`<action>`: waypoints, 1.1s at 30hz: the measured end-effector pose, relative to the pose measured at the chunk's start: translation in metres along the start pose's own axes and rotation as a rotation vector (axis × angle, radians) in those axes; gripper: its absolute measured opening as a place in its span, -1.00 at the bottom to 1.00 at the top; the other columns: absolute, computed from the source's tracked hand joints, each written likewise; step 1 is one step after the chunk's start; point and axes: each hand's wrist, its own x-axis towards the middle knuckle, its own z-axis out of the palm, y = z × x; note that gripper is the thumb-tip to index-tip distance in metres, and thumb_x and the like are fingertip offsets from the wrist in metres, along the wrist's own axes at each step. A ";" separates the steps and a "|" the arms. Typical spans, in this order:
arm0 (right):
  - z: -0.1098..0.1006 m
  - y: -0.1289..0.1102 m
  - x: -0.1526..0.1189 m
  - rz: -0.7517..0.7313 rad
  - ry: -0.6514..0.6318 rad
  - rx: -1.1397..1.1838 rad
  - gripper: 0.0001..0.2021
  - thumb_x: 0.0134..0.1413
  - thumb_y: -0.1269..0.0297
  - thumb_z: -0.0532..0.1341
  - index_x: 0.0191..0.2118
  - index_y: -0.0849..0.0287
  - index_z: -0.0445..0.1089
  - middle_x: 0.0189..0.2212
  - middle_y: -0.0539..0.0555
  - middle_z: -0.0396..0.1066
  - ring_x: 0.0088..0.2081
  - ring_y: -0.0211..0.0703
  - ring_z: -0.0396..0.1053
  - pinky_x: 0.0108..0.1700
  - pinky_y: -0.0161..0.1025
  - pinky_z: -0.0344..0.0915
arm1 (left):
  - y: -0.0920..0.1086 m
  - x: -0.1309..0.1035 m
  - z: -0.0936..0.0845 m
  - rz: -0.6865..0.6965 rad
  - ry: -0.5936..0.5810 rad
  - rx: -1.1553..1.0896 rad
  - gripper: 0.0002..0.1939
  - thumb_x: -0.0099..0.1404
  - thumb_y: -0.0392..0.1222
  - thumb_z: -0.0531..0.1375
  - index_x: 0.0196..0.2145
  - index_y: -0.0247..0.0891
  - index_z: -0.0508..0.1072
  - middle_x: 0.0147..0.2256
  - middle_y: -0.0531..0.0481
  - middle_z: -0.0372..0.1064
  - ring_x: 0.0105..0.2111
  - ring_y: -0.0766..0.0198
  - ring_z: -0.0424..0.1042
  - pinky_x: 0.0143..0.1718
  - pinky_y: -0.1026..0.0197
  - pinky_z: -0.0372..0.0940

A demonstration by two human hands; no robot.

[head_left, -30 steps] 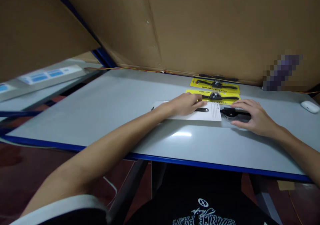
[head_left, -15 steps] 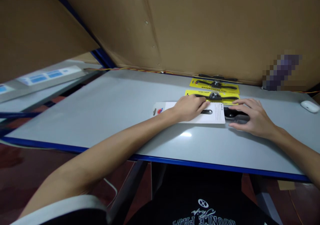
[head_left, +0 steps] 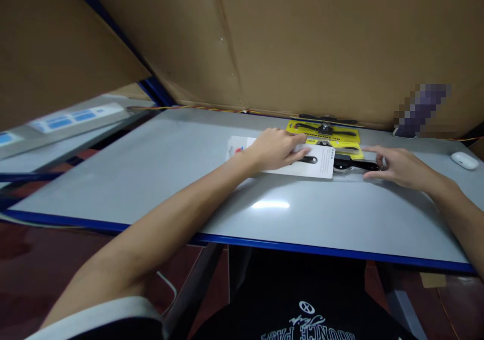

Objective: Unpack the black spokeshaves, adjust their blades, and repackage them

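My left hand (head_left: 278, 149) is closed over a white printed backing card (head_left: 321, 163), its thumb along the card's face. From the card's right end a clear plastic blister (head_left: 350, 176) sticks out, with a black-handled tool (head_left: 361, 165) inside it. My right hand (head_left: 401, 167) pinches the blister's far right end between thumb and fingers. Just behind the card lies a yellow-carded spokeshave (head_left: 353, 151), partly covered by the card and my left hand. Another yellow-carded spokeshave (head_left: 325, 129) lies farther back.
A loose black spokeshave (head_left: 328, 119) lies along the cardboard wall (head_left: 302, 42). At the right are a white earbud case (head_left: 464, 160) and a pixelated dark object (head_left: 423, 110). The grey tabletop (head_left: 132, 178) ends in a blue front edge (head_left: 302, 248).
My right hand has moved right, and more of the blister with the black-handled tool shows beyond the card. My left hand and the card have shifted slightly left and away from me.
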 end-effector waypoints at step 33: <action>0.008 -0.019 0.001 -0.003 0.102 0.043 -0.45 0.08 -0.32 0.32 0.00 -0.01 0.51 -0.53 -0.04 0.36 -0.51 -0.10 0.29 -0.43 -0.13 0.21 | -0.054 0.002 0.002 -0.016 0.054 -0.098 -0.35 0.35 0.41 -0.01 -0.58 -0.19 0.31 -0.65 -0.03 0.17 -0.57 0.22 0.13 -0.43 0.16 -0.14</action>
